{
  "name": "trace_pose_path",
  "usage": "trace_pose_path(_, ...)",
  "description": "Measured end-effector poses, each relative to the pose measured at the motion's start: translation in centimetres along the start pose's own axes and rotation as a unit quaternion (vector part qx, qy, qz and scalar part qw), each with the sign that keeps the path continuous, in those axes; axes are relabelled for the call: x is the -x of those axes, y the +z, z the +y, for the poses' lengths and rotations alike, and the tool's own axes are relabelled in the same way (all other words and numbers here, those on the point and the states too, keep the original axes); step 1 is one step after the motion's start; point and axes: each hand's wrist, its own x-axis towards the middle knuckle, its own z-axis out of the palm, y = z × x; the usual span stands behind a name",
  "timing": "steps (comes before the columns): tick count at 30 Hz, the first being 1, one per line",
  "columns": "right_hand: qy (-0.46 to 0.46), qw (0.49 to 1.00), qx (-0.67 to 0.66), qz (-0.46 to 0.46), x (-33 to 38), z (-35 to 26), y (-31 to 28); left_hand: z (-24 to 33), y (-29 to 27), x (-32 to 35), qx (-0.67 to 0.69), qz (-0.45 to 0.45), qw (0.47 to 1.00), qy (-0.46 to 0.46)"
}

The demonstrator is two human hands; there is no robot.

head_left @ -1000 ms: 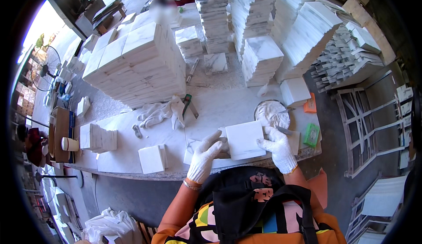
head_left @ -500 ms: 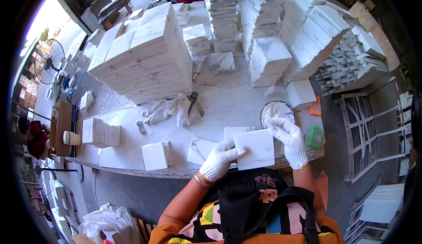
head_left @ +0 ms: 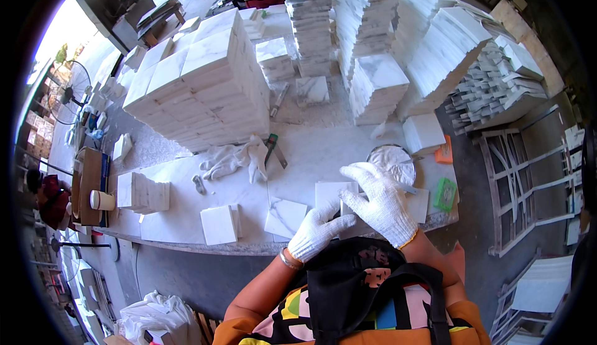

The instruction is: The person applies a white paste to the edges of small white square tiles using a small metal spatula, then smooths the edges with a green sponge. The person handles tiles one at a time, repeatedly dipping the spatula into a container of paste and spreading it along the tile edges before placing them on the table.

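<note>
The white marble tile [head_left: 333, 194] lies flat on the table [head_left: 186, 236] at its near edge, mostly under the gloved hands, the right hand [head_left: 380, 203] spread flat over it and the left hand [head_left: 318, 230] steadying its near edge, apparently to keep it from sliding.

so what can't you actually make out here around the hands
- Head view: the right hand covers whatever lies under it.
- Left hand: its grip is hidden by its own glove.
- Round dish: partly behind the right hand.
- Small dark object beside the cloth gloves: too small.
</note>
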Motion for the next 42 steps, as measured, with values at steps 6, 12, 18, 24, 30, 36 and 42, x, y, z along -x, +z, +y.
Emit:
trace_pose_path(6,0.042,0.999,0.006,0.015,0.9,1.9,-0.6,-0.3,-0.2,0.1,0.054,0.001,0.998,0.01)
trace_pose_path(12,0.202,0.974,-0.099,0.033,2.9,5.3,-3.4,-0.3,-0.2,-0.7,0.174,-0.011,0.985,-0.008)
trace_pose_path(18,0.333,0.864,-0.378,-0.021,4.8,5.9,-3.8,-0.6,-0.2,-1.8,0.246,-0.021,0.969,-0.016)
trace_pose_path(24,0.355,0.807,-0.472,-0.012,6.1,6.9,-1.8,0.1,0.2,-2.7,0.28,-0.008,0.96,-0.009)
trace_pose_path(30,0.322,0.837,-0.443,-0.013,5.9,6.6,-2.1,-1.9,0.1,-3.4,0.33,0.014,0.944,0.02)
trace_pose_path(36,0.363,0.809,-0.46,-0.057,7.0,6.9,-1.8,-1.9,0.3,-3.4,0.345,0.042,0.936,0.05)
trace_pose_path(42,0.369,0.784,-0.487,-0.107,7.3,5.1,-2.8,-2.2,0.3,-3.5,0.397,0.074,0.914,0.036)
